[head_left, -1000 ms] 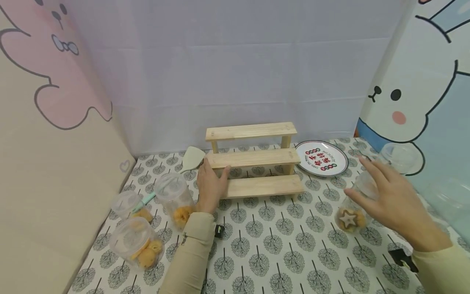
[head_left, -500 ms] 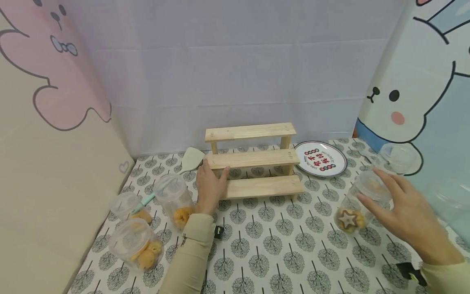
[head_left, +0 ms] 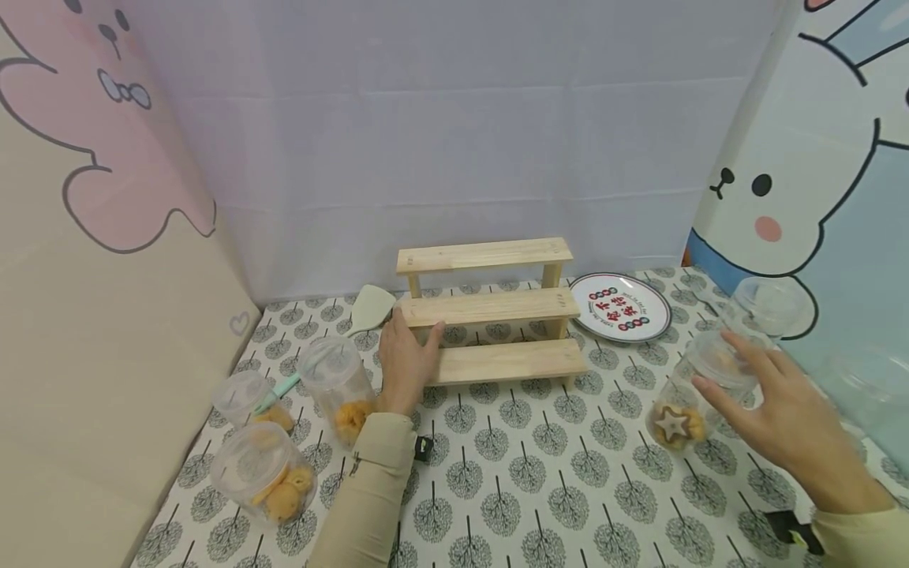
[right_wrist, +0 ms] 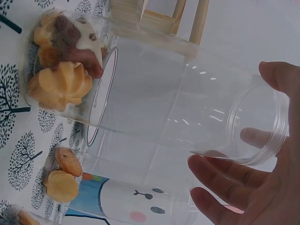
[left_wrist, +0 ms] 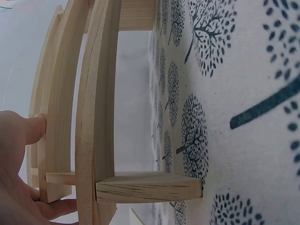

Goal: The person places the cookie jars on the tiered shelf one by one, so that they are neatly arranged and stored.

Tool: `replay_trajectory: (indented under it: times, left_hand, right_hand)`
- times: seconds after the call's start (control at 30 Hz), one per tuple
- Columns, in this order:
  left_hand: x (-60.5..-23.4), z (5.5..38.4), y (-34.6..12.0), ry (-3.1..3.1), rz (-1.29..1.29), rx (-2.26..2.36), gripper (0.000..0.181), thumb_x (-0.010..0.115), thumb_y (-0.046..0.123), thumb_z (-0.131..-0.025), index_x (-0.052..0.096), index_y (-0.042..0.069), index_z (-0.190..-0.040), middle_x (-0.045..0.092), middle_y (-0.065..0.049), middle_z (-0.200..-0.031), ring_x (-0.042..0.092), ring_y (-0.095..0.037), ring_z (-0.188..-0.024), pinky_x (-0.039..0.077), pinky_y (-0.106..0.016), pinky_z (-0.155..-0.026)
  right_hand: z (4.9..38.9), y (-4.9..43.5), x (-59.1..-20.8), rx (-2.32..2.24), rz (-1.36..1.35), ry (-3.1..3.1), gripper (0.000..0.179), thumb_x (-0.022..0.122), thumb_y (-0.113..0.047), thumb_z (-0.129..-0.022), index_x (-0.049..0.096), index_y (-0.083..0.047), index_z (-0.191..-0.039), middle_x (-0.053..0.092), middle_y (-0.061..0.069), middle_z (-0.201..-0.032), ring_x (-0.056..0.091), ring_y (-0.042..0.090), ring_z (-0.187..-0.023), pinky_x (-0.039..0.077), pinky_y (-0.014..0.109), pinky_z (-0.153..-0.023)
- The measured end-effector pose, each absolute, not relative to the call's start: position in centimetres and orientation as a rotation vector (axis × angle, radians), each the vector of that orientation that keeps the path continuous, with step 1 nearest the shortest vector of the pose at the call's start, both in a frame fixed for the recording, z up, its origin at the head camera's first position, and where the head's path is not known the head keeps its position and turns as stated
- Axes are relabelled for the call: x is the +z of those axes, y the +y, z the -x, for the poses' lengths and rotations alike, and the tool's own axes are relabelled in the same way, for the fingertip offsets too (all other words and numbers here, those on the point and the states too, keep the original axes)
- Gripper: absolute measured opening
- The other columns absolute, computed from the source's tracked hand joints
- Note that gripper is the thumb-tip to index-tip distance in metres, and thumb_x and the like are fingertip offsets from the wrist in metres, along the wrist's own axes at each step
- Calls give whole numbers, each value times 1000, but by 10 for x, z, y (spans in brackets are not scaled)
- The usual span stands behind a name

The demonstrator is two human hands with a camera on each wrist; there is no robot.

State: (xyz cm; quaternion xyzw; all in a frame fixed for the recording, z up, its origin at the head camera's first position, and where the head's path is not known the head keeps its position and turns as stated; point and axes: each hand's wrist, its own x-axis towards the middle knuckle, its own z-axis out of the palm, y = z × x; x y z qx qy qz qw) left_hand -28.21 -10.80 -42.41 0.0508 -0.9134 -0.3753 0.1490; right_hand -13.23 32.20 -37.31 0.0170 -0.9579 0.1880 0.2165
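Note:
My left hand [head_left: 409, 363] grips the left end of the three-tier wooden shelf [head_left: 490, 305]. In the left wrist view, its thumb [left_wrist: 35, 129] presses the edge of a board while fingers wrap around the end. My right hand [head_left: 788, 418] holds the top of a tall clear jar [head_left: 703, 379] at the right. In the right wrist view, its thumb [right_wrist: 276, 75] lies at one side of the jar's top and several fingers at the other. A star-shaped cookie [head_left: 671, 426] and a butter cookie [right_wrist: 65, 84] sit in the bottom of this jar.
A white plate [head_left: 645, 315] lies right of the shelf, near a fork [head_left: 703, 300] and another clear jar [head_left: 770, 304]. On the left stand a tall jar [head_left: 330, 367], a small jar [head_left: 241, 394] and a wide jar [head_left: 248, 465], with cookies. A pale spatula [head_left: 371, 306] lies behind them.
My right hand has shifted to the right from over the jar, and its fingers have come in around the jar's top. The left hand and the shelf have stayed put.

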Motion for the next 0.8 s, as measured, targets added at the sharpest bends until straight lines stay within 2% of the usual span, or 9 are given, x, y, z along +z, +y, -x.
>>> replay_trajectory:
  times: [0.8]
  left_hand:
    - [-425, 283, -108, -2627, -146, -1059, 94, 55, 59, -95, 18, -3, -156, 32, -29, -155, 29, -43, -144, 19, -55, -120]
  right_hand:
    - [137, 323, -379, 546, -107, -2498, 76, 79, -36, -83, 48, -13, -148, 54, 30, -113, 53, 44, -89, 40, 65, -66]
